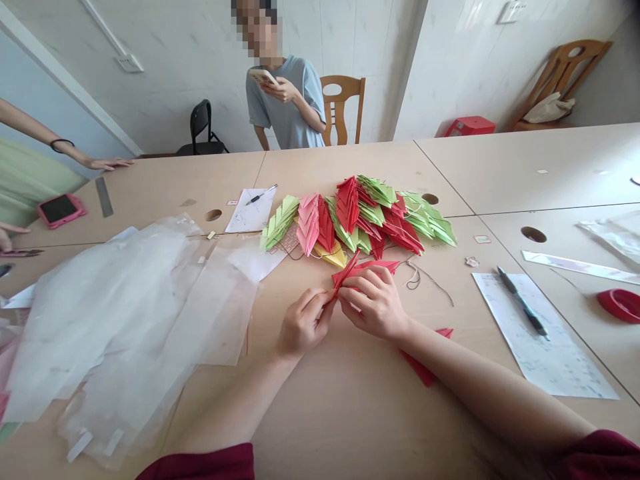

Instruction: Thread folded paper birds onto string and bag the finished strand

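Note:
Both my hands meet over the middle of the table, pinching a piece of folded red paper (349, 268). My left hand (306, 321) grips its lower end, with thumb and fingers pressed together. From the right, my right hand (375, 303) closes on the same paper and hides part of it. Just beyond my hands lies a pile of pleated paper pieces in red (347, 207), green (280, 223), pink (308, 223) and yellow (331, 255). Another folded red piece (420, 367) lies partly under my right forearm. Thin string (430, 277) trails right of the pile.
Clear plastic sheets (125, 320) spread over the left. A written sheet (545, 360) with a pen (523, 303) lies right, near a red tape roll (620, 305). Across the table a person (287, 100) holds a phone; another person's hand (107, 163) rests at the far left edge.

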### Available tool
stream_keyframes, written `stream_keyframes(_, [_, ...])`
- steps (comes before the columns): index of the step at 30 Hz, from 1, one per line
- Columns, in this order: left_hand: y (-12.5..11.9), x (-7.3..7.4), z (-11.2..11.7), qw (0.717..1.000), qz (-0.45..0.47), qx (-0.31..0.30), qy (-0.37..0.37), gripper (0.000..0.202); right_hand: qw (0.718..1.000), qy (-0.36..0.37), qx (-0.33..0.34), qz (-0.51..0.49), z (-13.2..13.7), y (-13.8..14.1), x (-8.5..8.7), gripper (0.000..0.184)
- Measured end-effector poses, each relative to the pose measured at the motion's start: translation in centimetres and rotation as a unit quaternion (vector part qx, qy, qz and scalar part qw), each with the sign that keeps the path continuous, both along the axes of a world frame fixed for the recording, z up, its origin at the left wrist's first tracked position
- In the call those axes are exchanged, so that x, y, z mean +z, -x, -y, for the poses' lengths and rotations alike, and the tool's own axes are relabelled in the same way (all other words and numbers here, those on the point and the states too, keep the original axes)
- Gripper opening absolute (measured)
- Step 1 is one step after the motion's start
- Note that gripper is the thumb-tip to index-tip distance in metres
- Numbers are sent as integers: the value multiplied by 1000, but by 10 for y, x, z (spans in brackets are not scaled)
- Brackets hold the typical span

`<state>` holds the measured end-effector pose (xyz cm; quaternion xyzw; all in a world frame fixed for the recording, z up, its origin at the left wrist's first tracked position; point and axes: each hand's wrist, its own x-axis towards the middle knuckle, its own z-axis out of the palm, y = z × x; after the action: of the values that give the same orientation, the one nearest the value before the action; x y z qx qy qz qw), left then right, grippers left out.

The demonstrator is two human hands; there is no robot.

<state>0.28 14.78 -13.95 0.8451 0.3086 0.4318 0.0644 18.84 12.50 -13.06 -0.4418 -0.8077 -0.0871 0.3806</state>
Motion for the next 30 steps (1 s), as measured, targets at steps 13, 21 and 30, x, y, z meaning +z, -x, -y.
stream_keyframes(13, [4, 6, -2, 999, 49, -2, -3, 12, 995, 38, -51, -71, -8, -9, 3, 10])
stream_keyframes(21, [6, 7, -11, 990, 110, 49, 79, 6, 983, 106, 1, -149, -12, -9, -9, 9])
stream_keyframes(30, [4, -6, -16, 935, 166, 56, 308, 15, 904, 216, 55, -364, -10, -4, -8, 16])
